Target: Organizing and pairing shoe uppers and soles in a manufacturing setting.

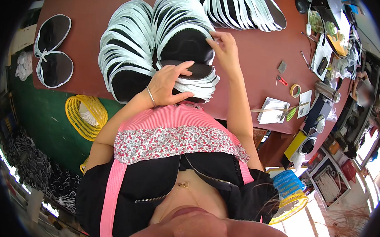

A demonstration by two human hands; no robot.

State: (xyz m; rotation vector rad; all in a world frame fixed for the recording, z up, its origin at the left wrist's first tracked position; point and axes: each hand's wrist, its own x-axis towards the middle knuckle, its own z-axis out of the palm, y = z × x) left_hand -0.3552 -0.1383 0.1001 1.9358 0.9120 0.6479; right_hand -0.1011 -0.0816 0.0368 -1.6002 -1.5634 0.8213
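Observation:
Black oval fabric pieces with white edging lie overlapped in long rows on the table. My right hand [225,52] is at the right rim of the front black oval piece [187,45] in the middle row, thumb and forefinger closed about its edge. My left hand [168,84] rests over a short stack of white-edged pieces [206,84] against my apron, forefinger and thumb spread apart. That hand partly covers the stack. Beside it on the left runs another row of the same pieces [127,48]. A further row [245,11] lies at the far edge of view.
Two joined oval pieces [52,68] lie at the table's left end. On the right are tape [295,90], red-handled snips [281,81], papers [273,110] and a metal flask [327,91]. A yellow basket [73,117] stands below the table's left edge. Another person [363,90] is at far right.

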